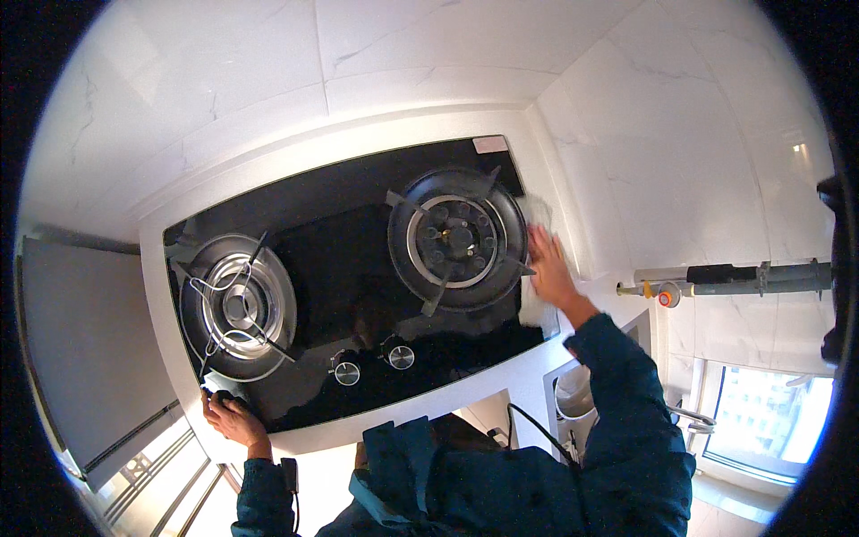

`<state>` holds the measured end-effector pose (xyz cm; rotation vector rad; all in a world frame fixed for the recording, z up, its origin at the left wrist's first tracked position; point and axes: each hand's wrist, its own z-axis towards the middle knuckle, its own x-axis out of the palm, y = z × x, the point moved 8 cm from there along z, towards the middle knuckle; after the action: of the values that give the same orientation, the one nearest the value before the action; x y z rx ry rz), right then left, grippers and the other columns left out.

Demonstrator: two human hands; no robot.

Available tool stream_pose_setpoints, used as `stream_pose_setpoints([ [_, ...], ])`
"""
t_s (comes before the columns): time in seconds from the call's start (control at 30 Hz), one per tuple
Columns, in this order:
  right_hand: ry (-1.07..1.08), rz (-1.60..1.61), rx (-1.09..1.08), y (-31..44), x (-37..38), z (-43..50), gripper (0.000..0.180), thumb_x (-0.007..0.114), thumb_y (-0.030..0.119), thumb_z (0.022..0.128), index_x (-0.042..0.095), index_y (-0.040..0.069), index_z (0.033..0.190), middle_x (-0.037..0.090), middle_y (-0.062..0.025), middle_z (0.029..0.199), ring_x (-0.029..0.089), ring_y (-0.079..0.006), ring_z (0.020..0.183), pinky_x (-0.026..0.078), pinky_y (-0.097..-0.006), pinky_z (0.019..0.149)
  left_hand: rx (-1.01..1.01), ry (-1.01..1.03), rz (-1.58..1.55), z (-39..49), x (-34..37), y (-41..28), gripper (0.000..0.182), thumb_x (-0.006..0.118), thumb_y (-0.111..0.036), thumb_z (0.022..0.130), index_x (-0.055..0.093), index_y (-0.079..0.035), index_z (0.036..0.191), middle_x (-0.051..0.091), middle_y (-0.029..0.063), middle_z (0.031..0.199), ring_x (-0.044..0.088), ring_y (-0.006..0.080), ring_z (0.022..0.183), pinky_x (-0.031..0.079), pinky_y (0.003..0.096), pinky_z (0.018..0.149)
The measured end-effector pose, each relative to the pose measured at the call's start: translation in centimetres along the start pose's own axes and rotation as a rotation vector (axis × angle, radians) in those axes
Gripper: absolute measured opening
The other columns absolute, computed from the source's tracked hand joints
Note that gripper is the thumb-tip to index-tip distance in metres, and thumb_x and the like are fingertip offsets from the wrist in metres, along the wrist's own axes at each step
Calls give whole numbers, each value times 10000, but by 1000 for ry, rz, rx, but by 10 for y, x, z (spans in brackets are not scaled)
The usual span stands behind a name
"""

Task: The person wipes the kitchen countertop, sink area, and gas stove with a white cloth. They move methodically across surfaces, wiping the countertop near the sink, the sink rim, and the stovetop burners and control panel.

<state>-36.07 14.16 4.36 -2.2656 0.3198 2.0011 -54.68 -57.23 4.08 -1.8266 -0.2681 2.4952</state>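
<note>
A black glass gas hob [335, 268] lies before me, with two burners and two round control knobs [347, 373]. My right hand [551, 268] is flat on a blurred pale cloth [537, 305] along the hob's right edge, beside the right burner [458, 238] and its dark pan support. At the front left corner, my left hand [231, 419] has its fingers around a small dark object, which I cannot identify; a whitish thing [218, 382] shows just above the fingers. The left burner [238, 307] has a shiny metal ring, a dark support and a looped wire piece on it.
White marble-patterned wall tiles [429, 40] rise behind and to the right of the pale countertop [335, 154]. A grey panel [87, 349] stands at left. Pipes with a valve [668, 294] run at right, above a faucet [694, 421] and a window [772, 416]. A black cable [543, 433] hangs near my body.
</note>
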Motion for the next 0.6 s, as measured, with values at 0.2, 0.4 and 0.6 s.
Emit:
stream_pose_setpoints([
  [0.2, -138, -57, 9, -29, -20, 139, 619, 513, 200, 991, 317, 231, 1578, 187, -16, 1673, 226, -281, 1523, 182, -538, 1223, -56, 15, -29, 1, -1, -2, 270, 484, -143, 960, 578, -33, 1188, 473, 90, 1439, 461, 338, 1257, 382, 482, 1053],
  [0.4, -51, -62, -98, -44, -46, 203, 552, 569, 274, 986, 402, 246, 1512, 379, -113, 1569, 427, -313, 1405, 346, -551, 1143, -20, 2, -9, 0, -5, -6, 283, 449, -205, 1004, 555, -50, 1215, 498, 141, 1403, 474, 365, 1248, 394, 489, 1024],
  [0.6, 369, 776, 676, -75, -24, 199, 540, 589, 441, 984, 406, 239, 1451, 553, -173, 1191, 633, -273, 968, 591, -503, 791, -42, 3, -38, 0, -5, -8, 284, 469, -143, 977, 555, -52, 1232, 474, 118, 1441, 452, 354, 1278, 381, 484, 1057],
])
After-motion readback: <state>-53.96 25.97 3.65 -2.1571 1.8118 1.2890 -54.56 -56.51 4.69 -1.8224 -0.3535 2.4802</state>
